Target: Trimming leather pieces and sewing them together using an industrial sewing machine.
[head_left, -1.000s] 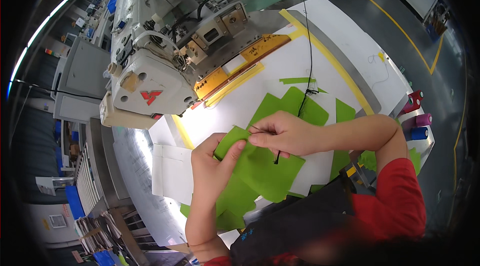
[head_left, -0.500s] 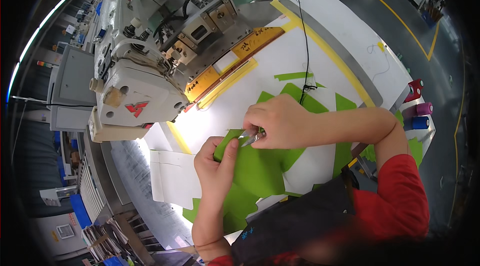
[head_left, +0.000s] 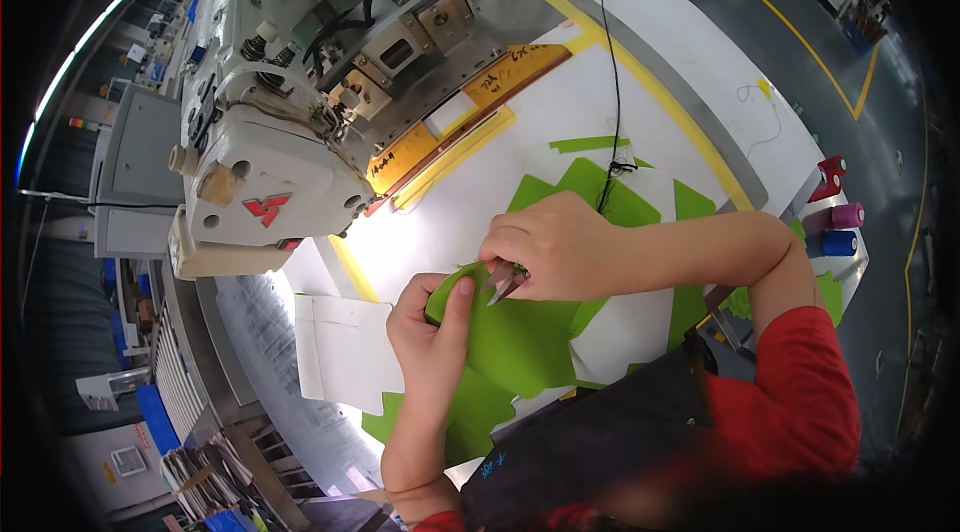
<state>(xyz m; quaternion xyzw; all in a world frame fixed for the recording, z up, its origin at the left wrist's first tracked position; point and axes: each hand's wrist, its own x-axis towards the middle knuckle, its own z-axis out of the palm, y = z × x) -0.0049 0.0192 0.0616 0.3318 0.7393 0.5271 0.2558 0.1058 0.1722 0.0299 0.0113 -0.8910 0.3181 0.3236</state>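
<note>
My left hand (head_left: 430,324) pinches the upper edge of a green fabric piece (head_left: 510,347), thumb on top. Close beside it, my right hand (head_left: 550,247) is closed around small metal thread snips (head_left: 505,282). The blades point down toward me, over the fabric and just right of my left thumb. Part of the snips is hidden in my palm. Loose thread ends show at the fabric's edge between the hands. More green fabric (head_left: 620,194) lies beyond my right hand, and the held piece hangs down toward my apron.
A large sewing machine (head_left: 270,172) stands at the left, with a yellow-orange template (head_left: 500,82) beside its head. A black cord (head_left: 612,62) hangs over the white table. Thread spools (head_left: 840,244) stand at the right edge. A green strip (head_left: 588,144) lies farther back.
The snips' blades have turned to point more steeply down. The fabric edge at my left thumb has tilted and curled slightly. Both hands stay nearly in place; the whole view has shifted a little.
</note>
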